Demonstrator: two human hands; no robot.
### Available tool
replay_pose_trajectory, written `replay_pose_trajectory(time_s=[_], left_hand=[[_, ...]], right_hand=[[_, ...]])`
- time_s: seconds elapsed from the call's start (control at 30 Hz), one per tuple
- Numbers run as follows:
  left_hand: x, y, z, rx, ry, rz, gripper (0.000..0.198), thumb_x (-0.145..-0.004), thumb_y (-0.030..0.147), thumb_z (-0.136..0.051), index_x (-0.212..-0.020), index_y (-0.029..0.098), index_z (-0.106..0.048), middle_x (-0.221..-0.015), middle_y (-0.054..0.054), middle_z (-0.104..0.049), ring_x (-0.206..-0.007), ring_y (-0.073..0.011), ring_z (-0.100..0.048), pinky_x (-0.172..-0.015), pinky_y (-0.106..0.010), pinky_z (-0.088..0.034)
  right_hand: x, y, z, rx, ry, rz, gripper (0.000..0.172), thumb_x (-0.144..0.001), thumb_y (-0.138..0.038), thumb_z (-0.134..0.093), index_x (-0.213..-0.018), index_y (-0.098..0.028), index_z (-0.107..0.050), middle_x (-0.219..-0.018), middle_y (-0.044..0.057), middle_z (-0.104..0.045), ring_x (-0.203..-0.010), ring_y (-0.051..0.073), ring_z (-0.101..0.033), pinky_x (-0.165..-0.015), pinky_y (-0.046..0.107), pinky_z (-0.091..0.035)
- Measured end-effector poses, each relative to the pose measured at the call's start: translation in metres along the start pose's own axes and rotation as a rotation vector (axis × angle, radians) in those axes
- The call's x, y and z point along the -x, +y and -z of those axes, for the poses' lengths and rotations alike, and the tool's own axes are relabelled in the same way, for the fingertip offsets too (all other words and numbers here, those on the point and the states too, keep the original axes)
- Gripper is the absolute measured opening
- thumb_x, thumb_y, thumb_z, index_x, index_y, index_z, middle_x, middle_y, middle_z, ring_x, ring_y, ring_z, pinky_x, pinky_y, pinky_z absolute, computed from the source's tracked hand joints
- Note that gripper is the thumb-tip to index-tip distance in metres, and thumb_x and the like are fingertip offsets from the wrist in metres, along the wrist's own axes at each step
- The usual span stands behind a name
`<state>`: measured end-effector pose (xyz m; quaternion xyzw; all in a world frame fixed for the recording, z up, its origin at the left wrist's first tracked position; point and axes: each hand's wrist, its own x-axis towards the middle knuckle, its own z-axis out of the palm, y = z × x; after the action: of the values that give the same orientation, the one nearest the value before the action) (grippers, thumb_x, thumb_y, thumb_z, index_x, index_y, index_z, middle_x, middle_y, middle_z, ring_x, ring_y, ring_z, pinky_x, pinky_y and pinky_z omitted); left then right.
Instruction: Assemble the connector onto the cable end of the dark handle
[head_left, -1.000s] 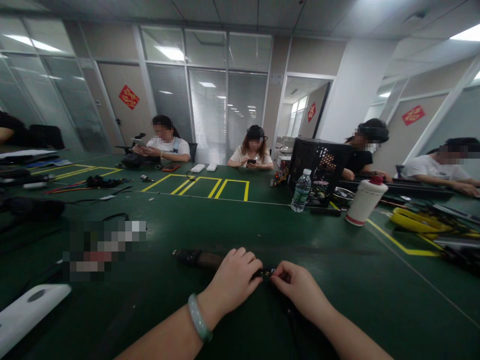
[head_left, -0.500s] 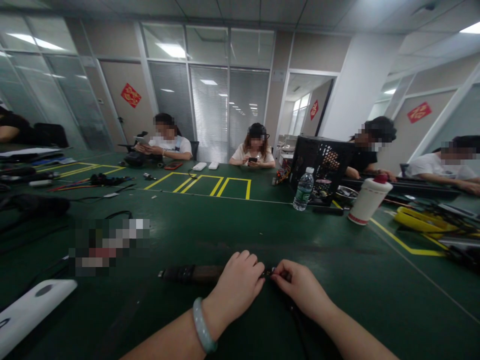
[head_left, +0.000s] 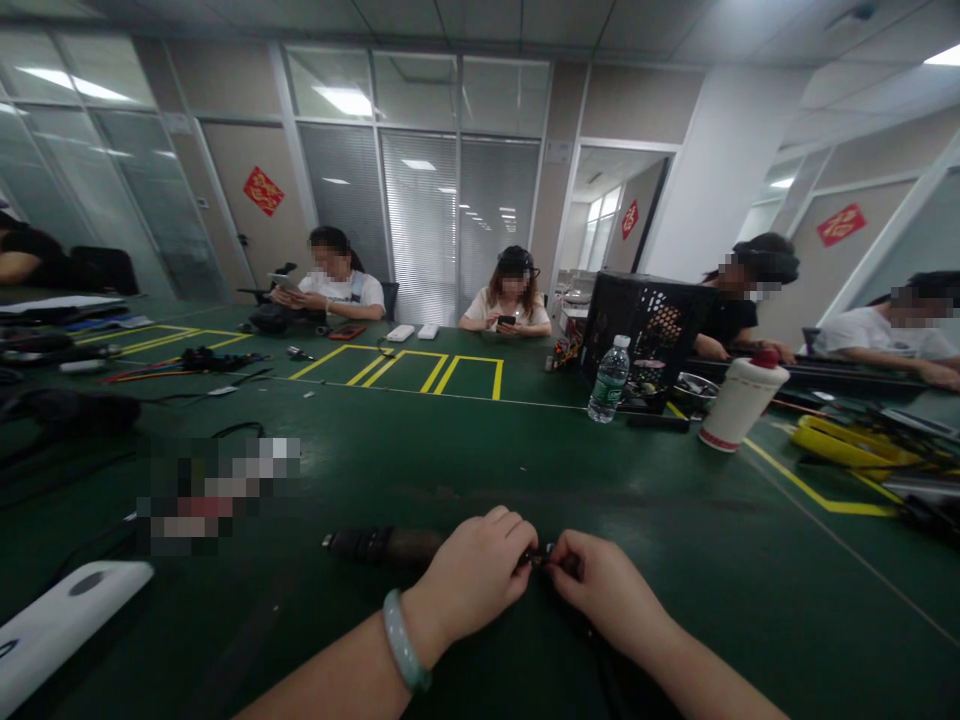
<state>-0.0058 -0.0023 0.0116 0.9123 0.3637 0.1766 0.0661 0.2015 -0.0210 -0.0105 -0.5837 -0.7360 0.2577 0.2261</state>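
A dark electric screwdriver lies on the green tabletop, its metal tip pointing left. My left hand, with a pale bangle at the wrist, is closed over the tool's rear end, which its fingers partly hide. Just to the right, my right hand pinches a small dark cable plug between thumb and fingers. The plug meets the tool's back end between my fingertips; whether it is fully seated I cannot tell. A black cord runs down from my right hand towards the near edge.
To the left lie a white device, a blurred-out item and wires. A water bottle, a black computer case, a white bottle and a yellow tray stand at right. Several people sit around the table.
My right hand has shifted slightly, its fingers closing up towards my left fingertips at the plug. My left fingers have curled a little further round the tool's end.
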Motion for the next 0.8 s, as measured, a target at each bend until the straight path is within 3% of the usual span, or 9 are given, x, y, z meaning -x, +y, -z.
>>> replay_pose_trajectory(time_s=[0.37,0.8], left_hand=[[0.0012,0.0015,-0.0029,0.031,0.014,0.051,0.012,-0.085,0.016,-0.066,-0.094,0.02,-0.059,-0.096,0.0,-0.059,-0.091,-0.0208,-0.054,-0.072,-0.032,-0.043],[0.0003,-0.0064,-0.0009,0.055,-0.01,-0.02,0.015,-0.084,0.015,-0.07,-0.093,0.021,-0.059,-0.094,0.001,-0.059,-0.091,-0.0206,-0.054,-0.073,-0.031,-0.042]], right_hand=[[-0.0005,0.0035,-0.0013,-0.045,-0.035,0.016,0.008,-0.084,-0.016,-0.062,-0.08,-0.022,-0.066,-0.072,-0.004,-0.067,-0.064,0.014,-0.061,-0.055,0.02,-0.037],[0.0012,0.0007,0.0009,-0.005,-0.032,0.067,0.006,-0.085,-0.019,-0.065,-0.081,-0.023,-0.067,-0.073,-0.004,-0.065,-0.066,0.014,-0.059,-0.057,0.02,-0.038]])
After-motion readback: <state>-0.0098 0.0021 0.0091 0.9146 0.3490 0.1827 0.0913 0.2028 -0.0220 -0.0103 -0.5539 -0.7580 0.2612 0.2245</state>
